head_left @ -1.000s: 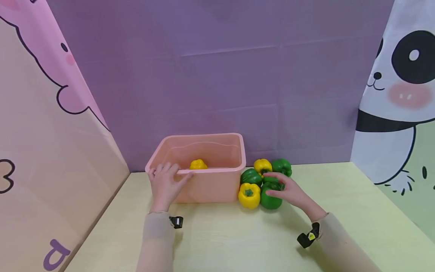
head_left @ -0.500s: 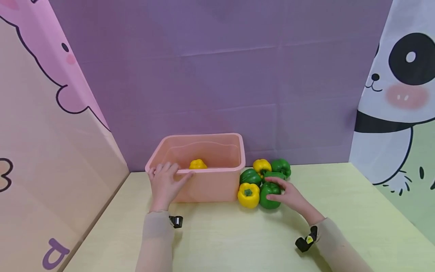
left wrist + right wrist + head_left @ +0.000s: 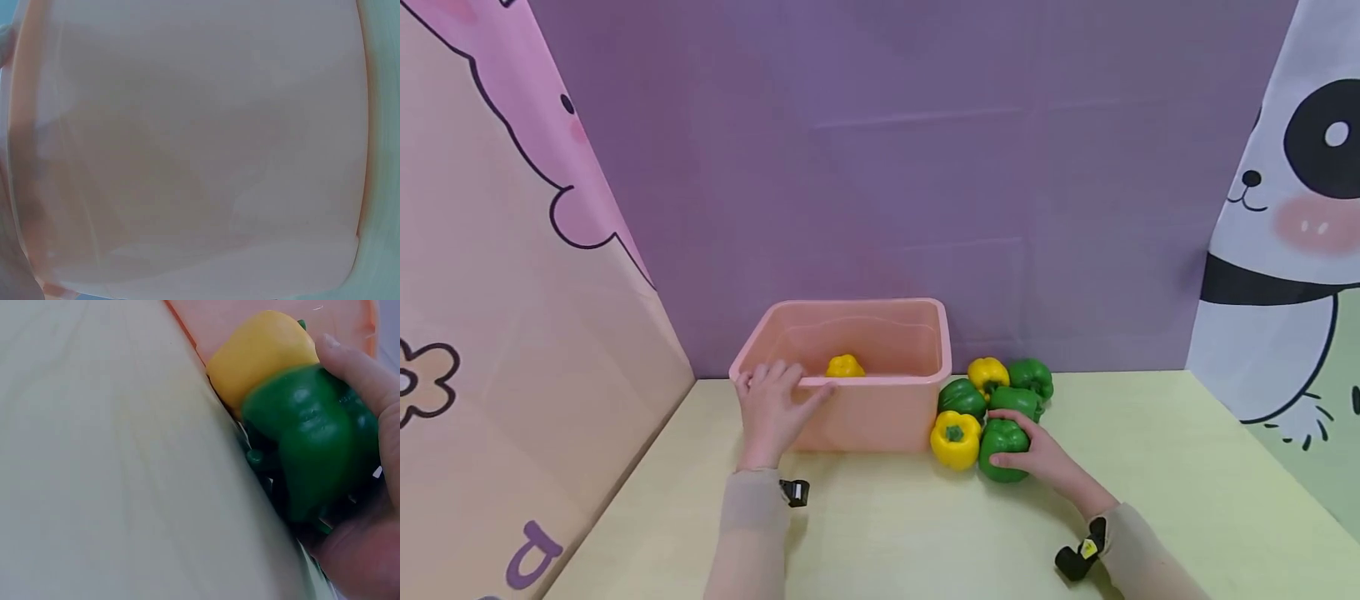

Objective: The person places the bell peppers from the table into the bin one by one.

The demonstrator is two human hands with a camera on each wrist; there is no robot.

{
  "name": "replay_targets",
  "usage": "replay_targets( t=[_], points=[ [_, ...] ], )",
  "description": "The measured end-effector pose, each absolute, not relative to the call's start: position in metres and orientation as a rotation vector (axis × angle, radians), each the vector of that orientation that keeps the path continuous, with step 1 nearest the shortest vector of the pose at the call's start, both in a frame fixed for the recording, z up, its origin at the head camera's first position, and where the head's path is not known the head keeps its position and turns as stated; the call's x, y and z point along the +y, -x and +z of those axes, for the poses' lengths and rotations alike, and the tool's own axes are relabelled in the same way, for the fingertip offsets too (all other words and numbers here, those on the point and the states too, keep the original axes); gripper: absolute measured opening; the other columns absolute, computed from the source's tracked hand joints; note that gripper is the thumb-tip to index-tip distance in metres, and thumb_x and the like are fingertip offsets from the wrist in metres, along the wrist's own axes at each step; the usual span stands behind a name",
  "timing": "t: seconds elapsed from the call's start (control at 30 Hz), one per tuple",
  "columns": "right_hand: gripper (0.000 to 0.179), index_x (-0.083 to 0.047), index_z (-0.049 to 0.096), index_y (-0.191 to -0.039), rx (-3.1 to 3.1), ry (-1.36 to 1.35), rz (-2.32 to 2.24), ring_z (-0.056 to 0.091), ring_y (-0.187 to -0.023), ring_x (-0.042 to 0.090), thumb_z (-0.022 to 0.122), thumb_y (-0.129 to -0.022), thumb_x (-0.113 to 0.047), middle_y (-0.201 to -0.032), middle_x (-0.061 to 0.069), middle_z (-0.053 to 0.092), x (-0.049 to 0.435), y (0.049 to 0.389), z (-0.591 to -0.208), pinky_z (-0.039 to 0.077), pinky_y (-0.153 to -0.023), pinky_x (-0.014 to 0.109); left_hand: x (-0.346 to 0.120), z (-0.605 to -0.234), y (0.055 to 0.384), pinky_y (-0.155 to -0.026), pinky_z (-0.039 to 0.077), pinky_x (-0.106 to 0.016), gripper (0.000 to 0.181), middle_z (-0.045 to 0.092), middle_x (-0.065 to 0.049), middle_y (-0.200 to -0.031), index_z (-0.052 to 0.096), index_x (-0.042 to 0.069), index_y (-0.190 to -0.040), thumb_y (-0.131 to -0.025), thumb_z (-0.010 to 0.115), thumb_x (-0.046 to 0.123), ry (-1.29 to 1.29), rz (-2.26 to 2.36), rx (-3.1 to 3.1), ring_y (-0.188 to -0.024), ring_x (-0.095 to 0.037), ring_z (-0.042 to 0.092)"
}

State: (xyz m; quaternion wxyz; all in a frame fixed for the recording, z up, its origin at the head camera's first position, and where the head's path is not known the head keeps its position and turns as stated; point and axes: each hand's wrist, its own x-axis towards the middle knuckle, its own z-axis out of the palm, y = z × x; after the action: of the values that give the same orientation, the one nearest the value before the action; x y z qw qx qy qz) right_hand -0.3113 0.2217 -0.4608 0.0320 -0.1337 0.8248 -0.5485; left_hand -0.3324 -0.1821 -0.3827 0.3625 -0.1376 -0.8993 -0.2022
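Note:
My left hand [image 3: 772, 412] grips the front rim of a pink plastic bin [image 3: 865, 417], its fingers over the edge and the thumb along the outside. Inside the bin lies a yellow bell pepper [image 3: 846, 366]. My right hand [image 3: 1047, 458] holds a green bell pepper [image 3: 1000, 460] between thumb and fingers, at the front of a small pile. In the right wrist view the thumb lies against the top of this green pepper [image 3: 319, 431], and a yellow bell pepper [image 3: 262, 356] sits right beside it. The left wrist view is filled by the bin's outer wall [image 3: 206, 150].
Right of the bin, the pile also has a yellow pepper [image 3: 956, 440] in front, another yellow pepper [image 3: 987, 372] behind, and green peppers [image 3: 962, 397] among them. A purple backdrop [image 3: 880, 167] rises behind the pale wooden table [image 3: 880, 525], with printed cartoon panels either side.
My right hand has closed round the front green pepper, which has shifted slightly toward me. My left hand stays on the bin's rim. The head view has tilted a little.

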Motion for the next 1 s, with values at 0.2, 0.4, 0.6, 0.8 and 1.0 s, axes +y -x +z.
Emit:
replay_targets(
  t=[0.2,0.4,0.6,0.8,1.0],
  points=[
    [0.072,-0.011,0.043,-0.141,2.508,0.388,-1.716,0.048,-0.116,0.036,0.080,-0.081,-0.023,-0.139,0.022,0.042,0.224,0.312,-0.462,0.041,-0.095,0.051,-0.181,-0.378,0.333,-0.093,0.019,-0.055,0.047,0.050,0.000,-0.081,0.057,0.015,-0.083,-0.083,0.064,0.062,0.352,-0.514,-2.320,-0.087,-0.026,0.044],
    [0.072,-0.008,0.043,-0.140,2.499,0.340,-1.712,0.051,-0.109,0.033,0.080,-0.080,-0.022,-0.130,0.022,0.047,0.226,0.310,-0.466,0.045,-0.089,0.045,-0.181,-0.380,0.330,-0.093,0.019,-0.056,0.048,0.049,0.000,-0.081,0.056,0.015,-0.082,-0.082,0.064,0.063,0.349,-0.504,-2.331,-0.086,-0.026,0.044],
    [0.072,-0.008,0.042,-0.139,2.466,0.356,-1.754,0.051,-0.109,0.032,0.081,-0.080,-0.023,-0.130,0.023,0.046,0.228,0.310,-0.468,0.045,-0.088,0.042,-0.181,-0.378,0.331,-0.093,0.019,-0.055,0.047,0.051,0.000,-0.083,0.057,0.015,-0.085,-0.083,0.064,0.061,0.364,-0.503,-2.319,-0.087,-0.027,0.044],
    [0.072,-0.007,0.042,-0.139,2.460,0.367,-1.773,0.052,-0.108,0.031,0.081,-0.080,-0.022,-0.129,0.022,0.047,0.229,0.311,-0.470,0.045,-0.087,0.038,-0.180,-0.377,0.332,-0.093,0.019,-0.054,0.047,0.049,0.001,-0.081,0.053,0.016,-0.080,-0.083,0.065,0.061,0.365,-0.502,-2.317,-0.086,-0.025,0.043],
    [0.071,-0.007,0.043,-0.138,2.477,0.383,-1.748,0.052,-0.106,0.031,0.080,-0.080,-0.023,-0.128,0.021,0.048,0.226,0.311,-0.470,0.044,-0.088,0.039,-0.182,-0.379,0.328,-0.094,0.019,-0.055,0.045,0.052,0.000,-0.084,0.057,0.015,-0.083,-0.082,0.066,0.060,0.340,-0.509,-2.330,-0.088,-0.026,0.044]
  ],
)
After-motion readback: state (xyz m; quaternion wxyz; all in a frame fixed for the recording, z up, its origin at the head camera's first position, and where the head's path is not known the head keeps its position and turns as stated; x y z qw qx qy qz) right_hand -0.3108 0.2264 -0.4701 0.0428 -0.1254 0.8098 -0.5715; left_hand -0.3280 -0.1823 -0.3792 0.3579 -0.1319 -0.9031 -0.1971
